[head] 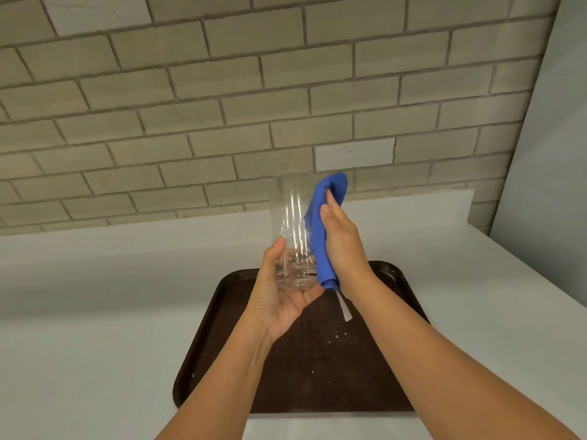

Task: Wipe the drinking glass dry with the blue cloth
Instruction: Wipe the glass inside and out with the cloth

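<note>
White and plain, the surface [95, 312] runs from the near edge of the head view to a low upstand at the far side, where it meets a wall [222, 90] of pale grey-beige brick; a few bricks are lighter than the rest. At the far right a smooth pale panel [552, 154] closes off the corner. A dark brown tray [317, 360] lies on the surface near the middle, and small white specks and droplets are scattered over its textured base.

Above the tray, both hands are raised. The left hand [279, 300] grips the drinking glass [292, 227] around its base, thumb up the near side and palm under the bottom, holding it upright with a slight tilt. The right hand [340, 239] is closed around the blue cloth [320, 236] and presses it against the right side of the glass, from near the rim down to the base. A pale tag [344, 308] hangs from the cloth's lower end.

Most of the left fingers are hidden behind the glass, and the right fingers are lost in the cloth. Both forearms are cut off by the lower edge. The glass is clear, so I cannot tell whether it is wet. Arms cover the tray's near edge in part.
</note>
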`<control>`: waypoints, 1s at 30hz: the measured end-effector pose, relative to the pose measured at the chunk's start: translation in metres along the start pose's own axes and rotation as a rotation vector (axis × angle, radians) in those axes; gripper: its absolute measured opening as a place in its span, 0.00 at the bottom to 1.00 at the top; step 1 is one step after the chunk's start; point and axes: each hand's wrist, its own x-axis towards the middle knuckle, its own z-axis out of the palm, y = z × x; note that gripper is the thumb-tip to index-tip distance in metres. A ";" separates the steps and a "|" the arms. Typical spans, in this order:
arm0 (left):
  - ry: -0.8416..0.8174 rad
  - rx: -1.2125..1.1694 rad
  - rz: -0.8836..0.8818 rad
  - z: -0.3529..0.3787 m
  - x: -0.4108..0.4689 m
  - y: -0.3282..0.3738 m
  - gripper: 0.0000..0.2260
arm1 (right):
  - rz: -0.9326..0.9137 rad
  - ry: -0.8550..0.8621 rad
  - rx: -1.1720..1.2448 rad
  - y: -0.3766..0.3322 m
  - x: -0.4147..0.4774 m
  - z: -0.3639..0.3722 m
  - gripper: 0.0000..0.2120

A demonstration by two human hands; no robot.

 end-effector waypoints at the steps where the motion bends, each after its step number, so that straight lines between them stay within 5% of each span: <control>1: -0.012 0.024 -0.009 -0.001 0.001 0.001 0.25 | 0.031 0.024 0.036 0.002 -0.001 -0.001 0.20; 7: 0.092 0.423 -0.033 0.005 0.002 0.008 0.22 | 0.091 0.141 0.181 0.014 -0.003 -0.005 0.21; 11: 0.249 0.631 0.120 0.012 0.001 0.007 0.31 | 0.149 0.198 0.238 0.017 -0.006 -0.011 0.21; 14: 0.351 0.755 0.241 0.013 -0.005 0.005 0.20 | 0.094 0.205 0.179 0.012 -0.007 -0.009 0.19; 17: 0.371 0.841 0.263 0.019 -0.010 0.006 0.19 | 0.026 0.189 0.067 0.004 -0.009 -0.002 0.20; 27: 0.220 0.459 0.092 0.009 -0.009 0.012 0.41 | -0.191 -0.032 -0.147 -0.004 -0.046 0.009 0.22; 30: 0.098 0.347 0.093 0.004 -0.013 0.009 0.29 | -0.261 -0.061 -0.208 -0.003 -0.054 0.010 0.22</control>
